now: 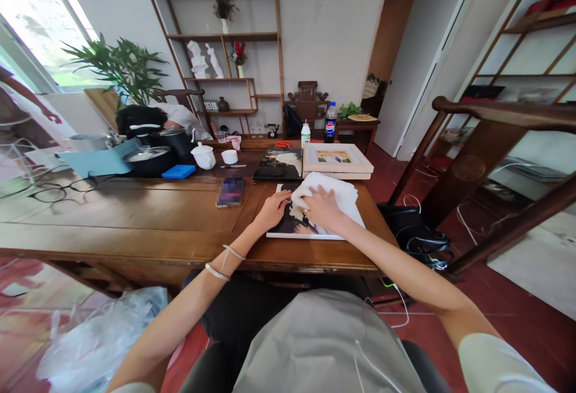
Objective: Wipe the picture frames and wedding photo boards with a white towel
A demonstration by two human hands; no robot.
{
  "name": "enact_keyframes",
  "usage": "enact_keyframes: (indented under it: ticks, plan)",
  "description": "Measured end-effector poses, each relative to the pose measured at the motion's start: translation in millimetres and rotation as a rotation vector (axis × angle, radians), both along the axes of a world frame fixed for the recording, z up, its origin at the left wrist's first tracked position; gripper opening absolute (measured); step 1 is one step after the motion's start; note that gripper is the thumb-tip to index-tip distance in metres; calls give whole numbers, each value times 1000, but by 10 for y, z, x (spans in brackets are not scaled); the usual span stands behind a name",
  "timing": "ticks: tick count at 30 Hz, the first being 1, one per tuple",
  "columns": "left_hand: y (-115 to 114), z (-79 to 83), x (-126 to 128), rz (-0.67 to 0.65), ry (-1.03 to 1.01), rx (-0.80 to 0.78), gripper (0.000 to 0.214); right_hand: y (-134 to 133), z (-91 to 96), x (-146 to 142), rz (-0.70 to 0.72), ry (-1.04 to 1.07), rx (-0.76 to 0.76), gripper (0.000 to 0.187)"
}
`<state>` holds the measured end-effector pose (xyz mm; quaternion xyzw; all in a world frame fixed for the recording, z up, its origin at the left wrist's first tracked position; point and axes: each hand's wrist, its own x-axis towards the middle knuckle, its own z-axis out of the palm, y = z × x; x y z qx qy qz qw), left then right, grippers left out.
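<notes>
At the desk's (135,213) front right corner lies a flat photo print (294,225), face up, its long edge close to the desk's rim. White cloth (338,192) is spread over the print's far half, bunched at the left.

Right hand (321,208): palm down on the cloth, fingers loosely spread and flat, a ring showing; nothing gripped. Left hand (271,211): resting on the print's left edge, fingers curled toward the cloth's bunched end and touching it; cannot tell whether they pinch it. Two thin bands on the left wrist.

Just behind the print: a pale framed picture (337,160) lying flat, and a second dark print (279,165) beside it to the left. Phone (231,191) on the desk left of the hands, near but apart.

Further back: white plastic bottle (305,134), cola bottle (330,122), orange scissors (282,143), white teapot (204,156), small white cup (229,156), blue pad (179,171), dark pots. Eyeglasses (54,192) at the far left.

Floor: clear plastic bag (99,339) at lower left, black bag (420,236) right of the desk.
</notes>
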<state>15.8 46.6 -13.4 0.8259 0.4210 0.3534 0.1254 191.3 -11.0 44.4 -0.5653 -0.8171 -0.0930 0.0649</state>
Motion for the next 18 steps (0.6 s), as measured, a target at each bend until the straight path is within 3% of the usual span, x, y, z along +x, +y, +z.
enact_keyframes:
  ticks: [5, 9, 14, 18]
  plan:
    - [19, 6, -33, 14, -71, -41, 39, -340, -23, -354, 77, -54, 9, 35]
    - [34, 13, -39, 135, -146, -103, 37, -726, -36, -496, 183, -68, 2, 35]
    - [-9, 32, -20, 93, -157, -85, 33, -901, -34, -344, 394, -4, -54, 34]
    - [-45, 45, -8, 51, -78, -49, 33, -809, 10, -60, 411, 125, -112, 36]
